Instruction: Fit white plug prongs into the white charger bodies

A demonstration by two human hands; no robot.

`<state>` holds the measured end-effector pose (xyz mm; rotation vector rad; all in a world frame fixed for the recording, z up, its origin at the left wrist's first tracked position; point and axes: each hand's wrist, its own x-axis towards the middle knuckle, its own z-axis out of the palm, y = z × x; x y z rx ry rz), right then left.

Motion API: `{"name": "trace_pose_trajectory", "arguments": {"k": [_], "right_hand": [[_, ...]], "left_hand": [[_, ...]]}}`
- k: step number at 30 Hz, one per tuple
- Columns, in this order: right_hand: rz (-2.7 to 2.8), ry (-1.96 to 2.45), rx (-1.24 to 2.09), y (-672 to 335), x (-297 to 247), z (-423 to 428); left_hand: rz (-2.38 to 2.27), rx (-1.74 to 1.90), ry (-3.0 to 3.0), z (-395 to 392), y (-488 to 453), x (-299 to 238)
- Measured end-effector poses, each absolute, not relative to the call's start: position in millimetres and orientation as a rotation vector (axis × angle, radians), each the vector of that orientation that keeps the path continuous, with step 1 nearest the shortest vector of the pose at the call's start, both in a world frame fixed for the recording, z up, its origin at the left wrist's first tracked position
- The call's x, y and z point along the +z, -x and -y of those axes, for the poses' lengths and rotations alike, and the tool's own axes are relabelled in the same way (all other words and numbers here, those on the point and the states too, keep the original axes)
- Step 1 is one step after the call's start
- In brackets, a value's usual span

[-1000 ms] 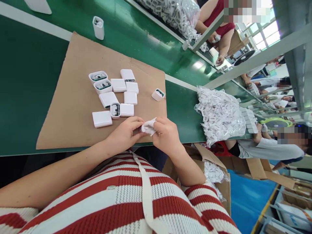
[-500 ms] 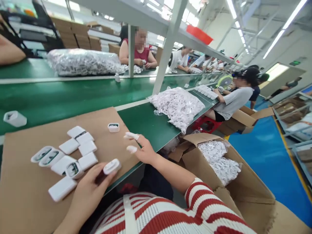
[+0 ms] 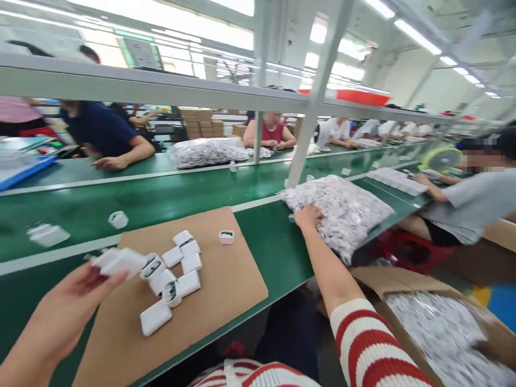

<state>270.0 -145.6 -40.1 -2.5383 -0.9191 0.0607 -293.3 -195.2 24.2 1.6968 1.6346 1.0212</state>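
My left hand (image 3: 70, 306) is raised over the left end of the brown cardboard sheet (image 3: 226, 279) and pinches a small white charger shell (image 3: 119, 260), blurred by motion. Just right of it lies a cluster of several white charger shells (image 3: 173, 274) on the cardboard, with one more shell (image 3: 226, 237) apart. My right hand (image 3: 308, 216) is stretched out to the right, fingers resting on a clear plastic bag of white parts (image 3: 342, 212) on the green bench; whether the fingers grip the bag is hidden.
Two loose shells (image 3: 118, 219) (image 3: 48, 235) lie on the green conveyor (image 3: 161, 199). An open carton of bagged parts (image 3: 439, 328) stands at lower right. Other people sit across the line and to the right. A metal post (image 3: 314, 102) rises behind the bag.
My head has lifted, so more of the line shows. My left hand carried a shell leftwards and up. My right hand went from hovering over the cardboard edge out to the bag of parts.
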Motion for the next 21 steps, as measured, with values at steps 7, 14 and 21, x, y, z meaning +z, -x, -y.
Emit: {"name": "trace_pose_trajectory", "arguments": {"k": [7,14,21], "right_hand": [[0.822,2.56,-0.131,-286.6,-74.3,133.2],[0.963,2.438,-0.021,-279.9,-65.2,151.8],[1.135,2.422,0.078,-289.5,-63.5,162.1]], "left_hand": [[-1.858,0.989,-1.63,97.4,295.6,27.6],[-2.071,0.882,-1.74,-24.8,259.9,-2.4],[-2.264,0.881,-1.718,-48.2,271.0,-6.1]]}}
